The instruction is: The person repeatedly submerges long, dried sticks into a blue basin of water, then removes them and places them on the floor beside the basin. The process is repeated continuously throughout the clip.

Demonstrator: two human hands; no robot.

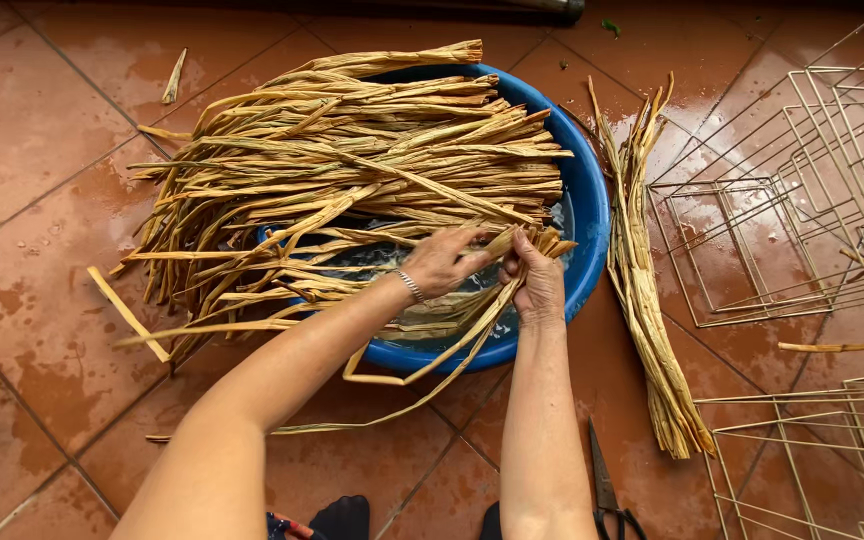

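left hand and right hand close together over blue basin, both pinching one pale dried strip at its upper end; strip trailing down across basin rim onto floor. large heap of dried strips lying across basin, ends spilling left onto wet red tiles. separate bundle of strips laid on tiles just right of basin. wire frames further right. scissors on tiles beside right forearm.

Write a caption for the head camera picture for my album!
Two hands, left hand and right hand, pinch a dried straw strip over a blue basin.
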